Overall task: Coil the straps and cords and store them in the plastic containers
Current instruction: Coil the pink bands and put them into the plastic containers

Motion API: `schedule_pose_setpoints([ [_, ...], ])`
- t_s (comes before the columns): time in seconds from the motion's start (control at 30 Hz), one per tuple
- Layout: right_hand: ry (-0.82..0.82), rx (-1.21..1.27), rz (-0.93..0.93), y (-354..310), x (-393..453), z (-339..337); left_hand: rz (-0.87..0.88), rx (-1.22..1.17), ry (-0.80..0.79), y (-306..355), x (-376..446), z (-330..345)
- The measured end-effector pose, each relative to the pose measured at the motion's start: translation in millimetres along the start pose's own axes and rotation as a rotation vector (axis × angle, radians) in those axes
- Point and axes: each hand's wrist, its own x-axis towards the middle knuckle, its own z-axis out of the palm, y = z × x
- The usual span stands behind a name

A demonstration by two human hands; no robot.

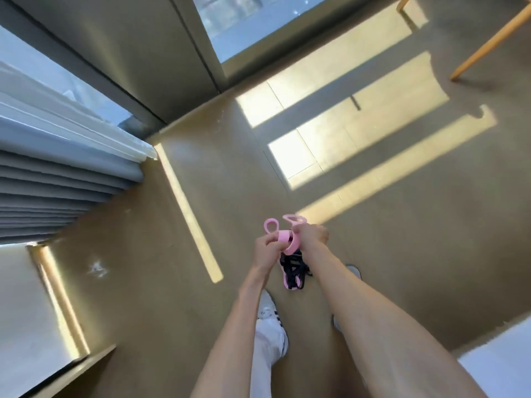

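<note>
While I stand over the floor (149, 282), everything I work on hangs in the air in front of me, clear of any surface.

Left hand: my left hand (265, 249) is curled shut around the pink handle piece (283, 237) of the bundle, pinching it so it cannot twist while I tidy it.

Right hand: my right hand (311, 234) is closed in a fist on the other pink part (293, 219), drawn close to the left so the two ends sit together.

Black cord: the black cord (293, 272) dangles in a loose tangle just under both fists, with a pink strip (286, 281) along its left side; I judge it only partly gathered.

Why held high: gravity lets the slack hang straight, easier to wind.

Containers: no plastic container shows; storing comes later.

Feet: my white shoe (268, 310) is below the bundle.
</note>
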Motion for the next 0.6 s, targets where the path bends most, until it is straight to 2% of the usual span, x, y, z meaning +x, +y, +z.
schedule_pose_setpoints([
  [0.17, -0.111, 0.162, -0.004, -17, -185, -12, -0.083, -0.210, -0.006, 71, -148, -53],
  [0.27, -0.206, 0.231, -0.007, -19, -286, -11, -0.113, -0.470, 0.011, 115, -220, -81],
  [0.5, -0.426, -0.146, -0.302, -20, -444, -17, -0.127, -0.839, 0.101, 180, -317, -155],
  [0.6, -0.498, -0.276, -0.412, -28, -476, -21, -0.005, -0.665, 0.230, 194, -346, -191],
])
